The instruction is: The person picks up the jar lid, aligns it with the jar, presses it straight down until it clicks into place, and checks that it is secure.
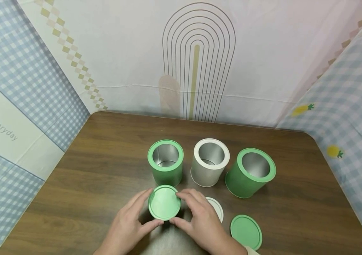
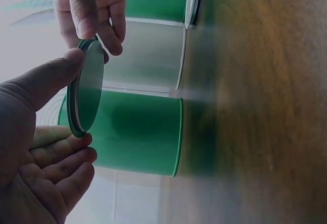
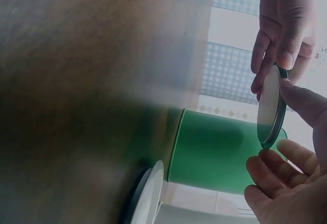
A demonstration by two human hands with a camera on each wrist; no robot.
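Between both hands is a round green lid [image 1: 164, 202], raised above the table in front of the left green can [image 1: 167, 173]. My left hand [image 1: 128, 221] grips its left edge between thumb and fingers. On the opposite edge, my right hand [image 1: 201, 219] holds it the same way. The wrist views show the lid [image 2: 88, 89] edge-on, with the left thumb at its rim and the right hand [image 2: 94, 9] on its other side. From the right wrist, the lid [image 3: 272, 106] appears level with the can's top part.
A white can [image 1: 204, 173] stands in the middle of the row, and a second green can [image 1: 244, 180] at the right; all are uncovered. A white lid [image 1: 216, 209], partly hidden by the right hand, and another green lid [image 1: 246, 232] lie on the brown table [image 1: 72, 184].
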